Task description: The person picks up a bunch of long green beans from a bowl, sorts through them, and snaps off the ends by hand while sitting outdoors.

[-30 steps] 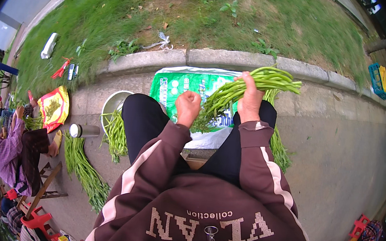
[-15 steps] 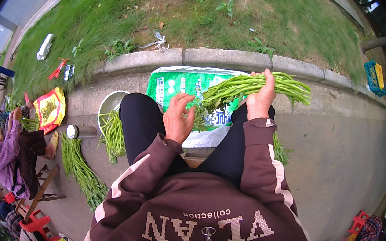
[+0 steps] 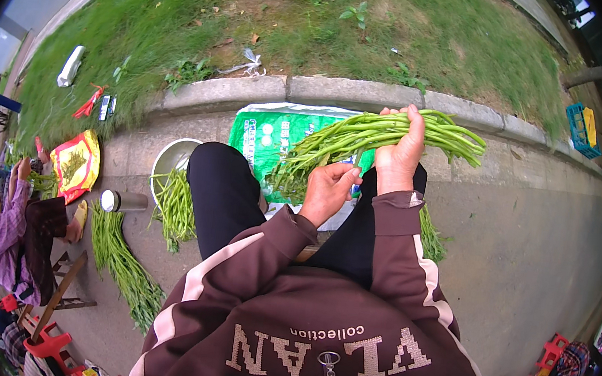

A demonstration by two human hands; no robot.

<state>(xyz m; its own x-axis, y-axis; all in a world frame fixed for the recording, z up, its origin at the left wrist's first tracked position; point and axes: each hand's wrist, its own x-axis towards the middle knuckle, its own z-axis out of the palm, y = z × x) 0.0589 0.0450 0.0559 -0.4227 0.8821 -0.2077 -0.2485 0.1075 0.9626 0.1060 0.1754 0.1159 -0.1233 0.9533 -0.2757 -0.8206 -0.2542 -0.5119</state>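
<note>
My right hand point(image 3: 400, 151) is wrapped round a thick bunch of long green vegetable stems point(image 3: 366, 130), held sideways above my lap. Thin leafy tops spread at the bunch's left end, and the cut ends stick out to the right. Just below the bunch, my left hand point(image 3: 326, 193) pinches the lower end of a single stem point(image 3: 359, 159) hanging from it. Under both hands a green and white plastic sack point(image 3: 251, 135) lies spread between my knees, with loose leafy bits on it.
At my left stand a white basin point(image 3: 164, 163) with more stems point(image 3: 175, 208) and a metal flask point(image 3: 123, 202). A heap of greens point(image 3: 120, 264) lies beside them. Another person point(image 3: 2, 237) sits further left near a red-yellow sack point(image 3: 74, 164). A stone kerb point(image 3: 355, 94) borders the grass.
My left hand has moved right and closed on a stem below the bunch. The bunch's leafy end has swung slightly left and spread; my right hand still grips it.
</note>
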